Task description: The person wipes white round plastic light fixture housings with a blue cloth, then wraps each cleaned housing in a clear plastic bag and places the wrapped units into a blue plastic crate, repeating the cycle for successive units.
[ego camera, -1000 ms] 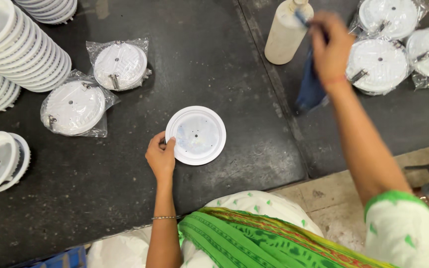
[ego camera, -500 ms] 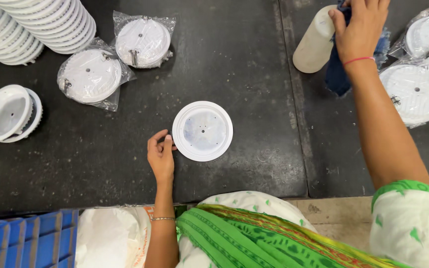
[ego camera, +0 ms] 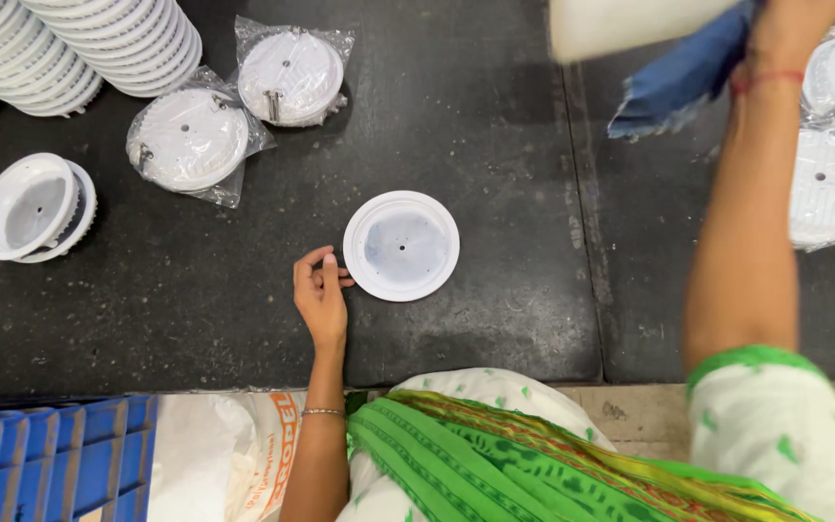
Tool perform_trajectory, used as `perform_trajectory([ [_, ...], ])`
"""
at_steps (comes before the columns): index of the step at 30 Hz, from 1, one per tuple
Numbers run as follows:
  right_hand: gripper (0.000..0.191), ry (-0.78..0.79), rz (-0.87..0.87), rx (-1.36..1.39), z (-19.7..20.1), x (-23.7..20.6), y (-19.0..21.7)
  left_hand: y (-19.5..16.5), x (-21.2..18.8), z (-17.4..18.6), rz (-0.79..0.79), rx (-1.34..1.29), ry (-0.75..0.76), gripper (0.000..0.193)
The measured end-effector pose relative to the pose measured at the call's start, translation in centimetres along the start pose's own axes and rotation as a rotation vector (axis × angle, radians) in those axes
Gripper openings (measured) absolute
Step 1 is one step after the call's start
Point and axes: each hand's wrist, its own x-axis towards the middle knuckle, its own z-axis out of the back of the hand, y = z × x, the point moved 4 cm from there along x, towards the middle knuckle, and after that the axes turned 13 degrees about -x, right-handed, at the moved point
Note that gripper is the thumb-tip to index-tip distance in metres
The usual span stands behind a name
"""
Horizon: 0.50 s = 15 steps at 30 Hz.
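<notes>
the left hand (ego camera: 321, 295) rests on the black table (ego camera: 495, 145), its fingers curled and pinching the left rim of a round white disc (ego camera: 401, 246) that lies flat near the table's front edge. the right hand (ego camera: 790, 29) is raised at the top edge of the view, gripping a blue cloth (ego camera: 683, 72) and a white bottle (ego camera: 630, 24), blurred; its fingers are cut off, so their state cannot be told. bagged white discs (ego camera: 188, 143) lie well apart to the left.
</notes>
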Motion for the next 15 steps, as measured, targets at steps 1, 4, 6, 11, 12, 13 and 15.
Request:
perform_trajectory([
  [1,0.017,-0.006,-0.212,0.241,0.1,0.0,-1.2,0.1,0.1,-0.1,0.004,-0.018,-0.001,0.022],
  [4,0.037,-0.056,-0.673,0.750,-2.3,-5.9,-4.5,0.1,0.0,-0.1,-0.002,0.001,-0.010,0.021],
  [6,0.036,-0.051,-0.833,0.839,-4.3,-10.3,-5.7,0.1,0.0,-0.2,0.005,-0.009,-0.002,0.021],
  [11,0.032,0.021,-0.775,0.694,-4.2,-9.9,-5.5,-0.1,0.1,-0.4,-0.003,0.008,0.015,0.022],
  [12,0.032,0.035,-0.717,0.617,-3.3,-8.1,-5.2,-0.1,0.1,-0.5,-0.013,0.005,0.006,0.022],
  [13,0.031,0.052,-0.646,0.509,-2.3,-6.0,-4.8,-0.1,0.1,-0.4,-0.022,0.007,-0.010,0.022],
  [15,0.030,0.099,-0.524,0.255,-1.3,-2.8,-4.3,0.1,-0.1,-0.3,-0.015,-0.003,-0.021,0.022],
])
